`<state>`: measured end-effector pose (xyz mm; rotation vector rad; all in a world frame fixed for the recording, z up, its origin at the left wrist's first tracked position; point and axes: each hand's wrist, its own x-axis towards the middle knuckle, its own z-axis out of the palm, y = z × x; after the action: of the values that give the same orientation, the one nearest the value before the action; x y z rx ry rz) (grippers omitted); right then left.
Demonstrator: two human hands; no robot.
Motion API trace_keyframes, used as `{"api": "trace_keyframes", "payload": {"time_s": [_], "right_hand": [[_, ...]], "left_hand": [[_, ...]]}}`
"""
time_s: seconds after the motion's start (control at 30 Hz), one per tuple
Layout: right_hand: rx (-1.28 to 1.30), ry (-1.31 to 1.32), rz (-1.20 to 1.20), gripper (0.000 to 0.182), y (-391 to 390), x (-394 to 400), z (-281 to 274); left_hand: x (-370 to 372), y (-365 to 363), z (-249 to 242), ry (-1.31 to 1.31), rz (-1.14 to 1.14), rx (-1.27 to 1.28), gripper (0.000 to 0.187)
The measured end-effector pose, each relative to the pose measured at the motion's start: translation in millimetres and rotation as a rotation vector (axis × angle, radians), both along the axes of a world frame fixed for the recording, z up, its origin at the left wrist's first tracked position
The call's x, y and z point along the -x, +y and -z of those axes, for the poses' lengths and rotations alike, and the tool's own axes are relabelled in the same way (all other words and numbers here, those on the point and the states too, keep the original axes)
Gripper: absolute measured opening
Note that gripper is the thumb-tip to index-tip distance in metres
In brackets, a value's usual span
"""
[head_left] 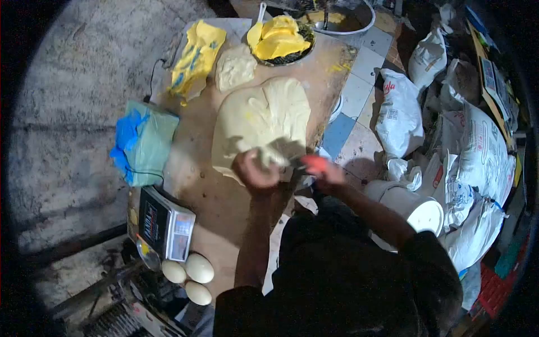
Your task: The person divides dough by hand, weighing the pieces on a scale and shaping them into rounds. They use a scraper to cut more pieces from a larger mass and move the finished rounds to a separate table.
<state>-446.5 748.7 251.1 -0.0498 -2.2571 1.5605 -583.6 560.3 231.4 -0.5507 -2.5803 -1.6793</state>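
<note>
From here I count three pale balls [199, 268], one large dough mass [264, 121], one smaller lump [235, 67] and one scale [167, 224].

The brown table [193, 140] bears a dough mass [263, 112], a smaller lump [235, 68], a bowl [293, 58] and a scale [167, 223].

right fingers [332, 173] grip red-handled tool [314, 164] | left fingers [246, 164] at dough [264, 115] | three balls [199, 268] beside scale [167, 223]
</note>
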Motion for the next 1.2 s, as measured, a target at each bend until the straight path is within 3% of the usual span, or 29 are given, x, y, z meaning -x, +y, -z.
{"api": "trace_keyframes", "payload": {"time_s": [0.03, 0.07, 0.1, 0.17, 0.2, 0.23, 0.3, 0.37, 0.4, 0.43, 0.47, 0.53, 0.6, 0.63, 0.7, 0.8, 0.9, 0.93, 1.0, 1.07, 1.13, 1.2], "right_hand": [[0.134, -0.259, 0.43, 0.03, 2, -26, -37], [0.195, -0.183, 0.607, 0.03, 26, -52, 23], [0.313, -0.013, 0.777, 0.033, 36, -63, 23], [-0.015, -0.202, 0.737, 0.038, 69, -89, 27], [-0.149, -0.161, 0.674, 0.04, 73, -70, -4], [-0.282, -0.127, 0.608, 0.043, 70, -43, -37], [-0.268, -0.09, 0.449, 0.044, 53, 17, -62], [-0.441, -0.296, 0.275, 0.042, 23, 82, -70], [-0.582, -0.456, 0.067, 0.042, 1, 102, -60], [-0.718, -0.61, -0.13, 0.041, -21, 116, -51], [-0.75, -0.589, -0.229, 0.043, -44, 107, -55], [-0.807, -0.608, -0.307, 0.043, -50, 95, -41], [-0.884, -0.675, -0.409, 0.045, -35, 87, -21], [-0.902, -0.651, -0.483, 0.049, -39, 89, -53], [-0.797, -0.563, -0.464, 0.051, -56, 111, -60], [-0.932, -0.396, -0.656, 0.049, -91, 119, -37], [-0.884, -0.212, -0.559, 0.053, -79, 95, -20], [-0.88, -0.315, -0.577, 0.062, -60, 87, 2], [-0.857, -0.357, -0.625, 0.057, -33, 57, -5], [-0.845, -0.384, -0.671, 0.053, -26, 63, -21], [-1.044, -0.503, -0.692, 0.07, -30, 81, -35], [-0.74, 0.081, -0.651, 0.071, -48, 115, -24]], "left_hand": [[-6, 36, -69, 0.347, 0.01, 0.406, 0.078], [-14, 57, -75, 0.26, 0.007, 0.52, 0.084], [-17, 72, -74, 0.176, 0.011, 0.632, 0.089], [-13, 102, -63, -0.017, 0.025, 0.963, 0.087], [-7, 109, -37, 0.103, -0.071, 1.043, 0.073], [5, 105, -40, 0.093, -0.083, 1.029, 0.073], [28, 72, -48, 0.106, 0.207, 0.603, 0.047], [40, 29, -4, -0.165, -0.042, 0.134, 0.037], [21, -1, -13, -0.069, -0.093, 0.018, 0.039], [-8, -28, -37, -0.159, -0.135, 0.073, 0.039], [-31, -55, -6, -0.017, -0.108, -0.138, 0.038], [-87, -102, -13, 0.073, -0.177, 0.232, 0.036], [-134, -133, -19, 0.006, -0.257, 0.133, 0.036], [-151, -145, -19, -0.004, -0.263, 0.133, 0.036], [-167, -151, -16, 0.013, -0.371, 0.207, 0.038], [-185, -175, -18, -0.103, -0.295, 0.197, 0.04], [-189, -223, -24, 0.13, -0.264, 0.356, 0.057], [-183, -224, -28, 0.122, -0.269, 0.369, 0.057], [-147, -215, -35, 0.074, -0.259, 0.484, 0.08], [-101, -157, -57, -0.387, -0.101, 0.546, 0.1], [-74, -89, -59, -0.084, -0.189, 0.95, 0.099], [-47, -91, -37, -0.083, -0.145, 0.897, 0.093]]}}
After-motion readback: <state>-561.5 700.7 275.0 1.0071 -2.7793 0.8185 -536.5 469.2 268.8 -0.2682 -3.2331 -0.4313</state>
